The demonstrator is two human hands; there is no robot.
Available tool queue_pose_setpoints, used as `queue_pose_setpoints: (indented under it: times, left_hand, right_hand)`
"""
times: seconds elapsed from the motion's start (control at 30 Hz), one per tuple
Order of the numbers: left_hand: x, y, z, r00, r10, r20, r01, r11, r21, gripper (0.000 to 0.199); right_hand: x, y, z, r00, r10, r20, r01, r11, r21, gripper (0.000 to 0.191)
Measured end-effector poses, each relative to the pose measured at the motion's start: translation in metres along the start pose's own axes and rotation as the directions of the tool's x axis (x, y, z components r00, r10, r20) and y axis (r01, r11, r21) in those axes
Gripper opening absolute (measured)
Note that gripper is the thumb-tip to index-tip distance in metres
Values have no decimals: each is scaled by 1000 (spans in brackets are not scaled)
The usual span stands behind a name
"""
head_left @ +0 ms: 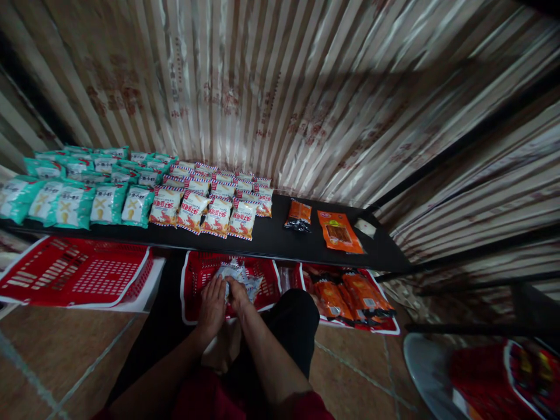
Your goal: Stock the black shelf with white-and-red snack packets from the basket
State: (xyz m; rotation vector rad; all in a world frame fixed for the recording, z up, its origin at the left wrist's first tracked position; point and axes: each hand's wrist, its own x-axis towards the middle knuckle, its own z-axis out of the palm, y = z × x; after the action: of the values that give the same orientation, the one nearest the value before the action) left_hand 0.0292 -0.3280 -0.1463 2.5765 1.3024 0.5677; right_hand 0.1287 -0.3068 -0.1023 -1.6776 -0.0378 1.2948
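Observation:
Both hands are down in the middle red plastic basket [186, 291], in front of the black shelf. They hold a crumpled silvery plastic packet [251, 284], its print too blurred to read. My left hand [213, 303] lies against the packet's near left side with its fingers bent over it. Close beside it, my right hand [237, 293] has its fingers curled round the middle of the packet. My palms and part of the packet are hidden from view.
On the black shelf [280, 248] stand rows of teal snack bags [73, 204], red-and-white snack bags [217, 217], two orange packets [339, 231] and a small white item [366, 227]. A red basket [118, 256] sits left; another basket [389, 331] right holds orange packets. Striped curtain [262, 87] hangs behind.

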Motion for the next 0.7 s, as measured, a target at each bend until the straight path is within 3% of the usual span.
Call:
queue_pose_setpoints:
  times: [0.37,0.7]
  left_hand:
    - [0,-4,-10,999,44,10,-43,996,-75,49]
    - [-5,3,-21,997,81,3,-81,992,-102,53]
  right_hand:
    - [8,-6,-4,994,98,47,-103,988,118,26]
    - [14,0,-9,1000,12,-12,-12,1000,17,21]
